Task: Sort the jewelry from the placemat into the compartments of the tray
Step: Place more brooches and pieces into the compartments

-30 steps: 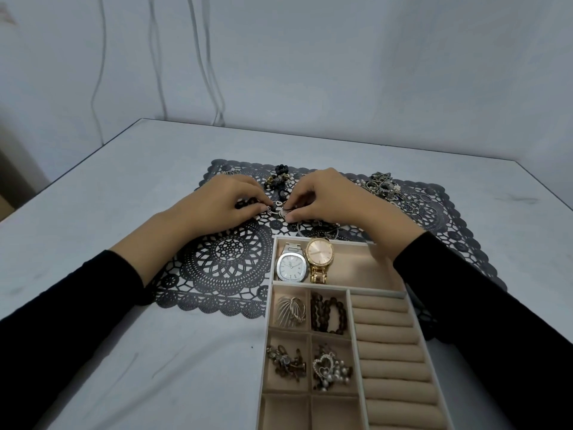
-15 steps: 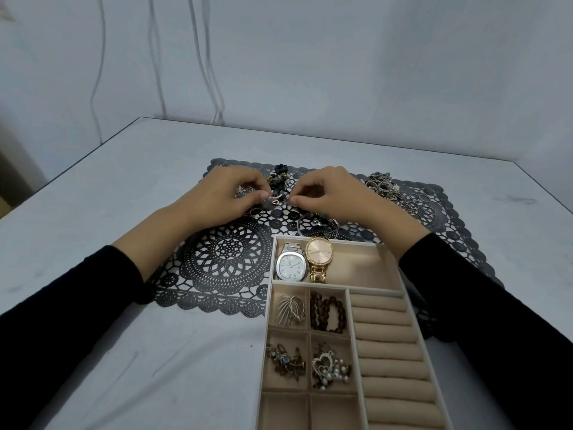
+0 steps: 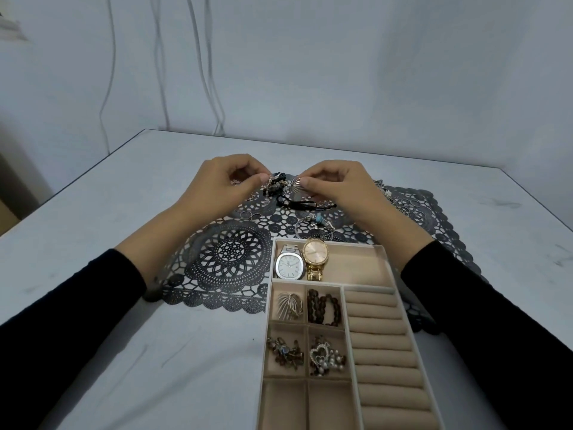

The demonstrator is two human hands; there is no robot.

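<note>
The right hand (image 3: 341, 189) pinches a silver fan piece (image 3: 296, 183), the left hand (image 3: 217, 184) seems to pinch the dark bead tangle (image 3: 274, 187) touching the piece's left side, and the tray (image 3: 350, 245) lies nearer.

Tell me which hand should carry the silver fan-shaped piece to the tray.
Right. The right hand pinches the silver fan-shaped piece, and the tray sits toward its side; the left hand pinches a beaded strand.
</note>
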